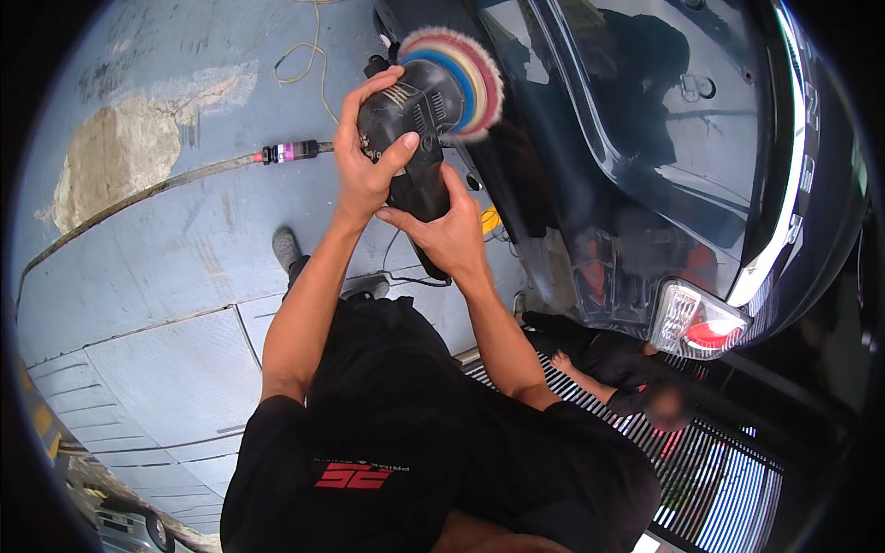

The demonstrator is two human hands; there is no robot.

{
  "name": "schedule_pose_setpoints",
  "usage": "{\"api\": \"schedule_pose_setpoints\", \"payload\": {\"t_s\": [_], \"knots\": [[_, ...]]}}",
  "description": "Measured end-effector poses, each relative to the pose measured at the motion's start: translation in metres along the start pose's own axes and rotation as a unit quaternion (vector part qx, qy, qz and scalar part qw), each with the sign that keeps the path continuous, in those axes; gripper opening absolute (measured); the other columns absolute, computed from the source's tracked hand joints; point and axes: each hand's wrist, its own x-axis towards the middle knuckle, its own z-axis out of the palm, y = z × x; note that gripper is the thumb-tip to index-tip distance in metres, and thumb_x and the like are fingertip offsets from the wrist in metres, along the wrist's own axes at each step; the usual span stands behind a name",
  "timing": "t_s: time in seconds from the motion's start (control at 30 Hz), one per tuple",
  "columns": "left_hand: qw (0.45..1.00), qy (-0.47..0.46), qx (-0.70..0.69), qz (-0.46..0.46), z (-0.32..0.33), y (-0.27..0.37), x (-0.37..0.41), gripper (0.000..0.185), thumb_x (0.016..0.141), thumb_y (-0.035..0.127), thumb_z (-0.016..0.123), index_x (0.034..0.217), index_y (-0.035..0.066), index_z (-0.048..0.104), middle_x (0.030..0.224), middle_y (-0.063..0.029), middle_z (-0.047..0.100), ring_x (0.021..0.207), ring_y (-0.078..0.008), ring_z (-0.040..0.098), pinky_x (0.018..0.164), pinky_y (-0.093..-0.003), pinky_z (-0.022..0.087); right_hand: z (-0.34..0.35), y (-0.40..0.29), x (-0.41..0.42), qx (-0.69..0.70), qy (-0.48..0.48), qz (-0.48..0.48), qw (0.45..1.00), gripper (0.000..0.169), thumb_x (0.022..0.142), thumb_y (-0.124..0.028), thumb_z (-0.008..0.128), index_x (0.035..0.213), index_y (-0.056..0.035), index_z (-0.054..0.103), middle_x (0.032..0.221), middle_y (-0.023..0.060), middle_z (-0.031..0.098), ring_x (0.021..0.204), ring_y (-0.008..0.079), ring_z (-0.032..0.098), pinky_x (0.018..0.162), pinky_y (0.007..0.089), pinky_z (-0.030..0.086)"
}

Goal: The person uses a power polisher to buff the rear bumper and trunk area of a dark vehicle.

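I hold a black polisher [404,114] with both hands beside a glossy dark car [588,242]. My left hand [370,162] wraps over the polisher's head housing, its thumb lying across the top. Lower down, my right hand [449,225] grips the body and handle. The polisher carries a round backing pad with blue and cream layers and a fluffy pink-and-white wool pad [492,86] at its rim. That pad faces the car's dark side panel; whether it touches the paint I cannot tell. A black cord [418,280] hangs beneath the handle.
A tail light [702,321] and chrome strip [767,207] mark the car's rear. Another person [615,363] is low beside the car at the lower right. A hose [173,181] and a thin yellowish cord [319,55] cross the worn grey floor [173,276]. Something yellow [490,220] lies near my right wrist.
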Motion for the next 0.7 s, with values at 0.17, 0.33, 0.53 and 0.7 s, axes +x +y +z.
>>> {"api": "schedule_pose_setpoints", "payload": {"t_s": [0.17,0.33,0.53,0.7], "knots": [[1.0,0.007,-0.002,-0.004,-0.012,0.006,0.035,0.063,0.088,0.023,0.078,0.141,-0.004,0.06,0.147,-0.0189,0.063,0.131,-0.0264,0.064,0.114,-0.039,0.048,0.014,-0.017,0.027,-0.009,0.018,-0.017,1.0,0.08,0.071,-0.037,0.103,0.13,0.0018,0.065,0.106,0.0155,0.08,0.096,0.0237,0.078,0.087,0.0383,0.06],[1.0,0.012,0.013,-0.004,-0.024,0.007,0.058,0.059,0.09,0.023,0.075,0.141,-0.004,0.062,0.144,-0.0182,0.066,0.125,-0.0259,0.067,0.11,-0.0369,0.051,0.019,-0.031,0.045,0.003,0.014,-0.027,1.0,0.082,0.069,-0.041,0.103,0.128,0.0036,0.067,0.103,0.0163,0.08,0.091,0.026,0.079,0.083,0.0377,0.061],[0.999,0.023,0.043,0.009,-0.023,-0.004,0.038,0.06,0.089,0.022,0.074,0.141,-0.004,0.062,0.145,-0.0196,0.066,0.125,-0.0265,0.066,0.11,-0.0382,0.051,0.017,-0.014,0.03,0.013,0.015,-0.044,0.999,0.083,0.069,-0.04,0.103,0.129,0.0041,0.067,0.103,0.0174,0.08,0.092,0.0265,0.079,0.083,0.0376,0.06],[0.998,0.037,0.026,-0.031,-0.012,-0.008,-0.009,0.065,0.087,0.026,0.076,0.143,-0.004,0.058,0.148,-0.0203,0.062,0.131,-0.0279,0.062,0.114,-0.0401,0.048,0.006,0.011,-0.001,0.003,-0.008,-0.018,1.0,0.084,0.069,-0.039,0.103,0.132,0.0046,0.067,0.107,0.0194,0.08,0.096,0.0284,0.08,0.086,0.0382,0.06]]}}
